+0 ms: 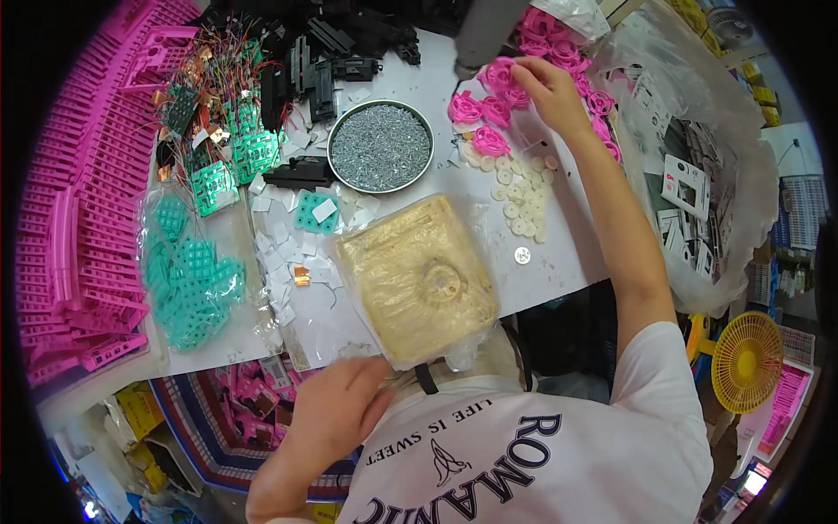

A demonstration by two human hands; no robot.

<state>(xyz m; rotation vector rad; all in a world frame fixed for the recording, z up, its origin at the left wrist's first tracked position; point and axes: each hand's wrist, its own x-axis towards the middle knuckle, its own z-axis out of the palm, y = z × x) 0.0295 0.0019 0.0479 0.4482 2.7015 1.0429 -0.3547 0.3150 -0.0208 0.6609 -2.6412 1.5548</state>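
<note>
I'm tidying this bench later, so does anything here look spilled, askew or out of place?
Small white paper squares lie scattered loose around the clear bag of yellowish parts, which sits tilted and overhangs the white table's near edge. One silver coin-like disc lies apart from the pile of cream round discs.

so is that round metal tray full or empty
Full: the round metal tray is heaped to its rim with small grey screws.

Right hand [548,87] stretched far forward, fingers curled (arm nearly straight); left hand [336,410] drawn close, fingers bent.
</note>
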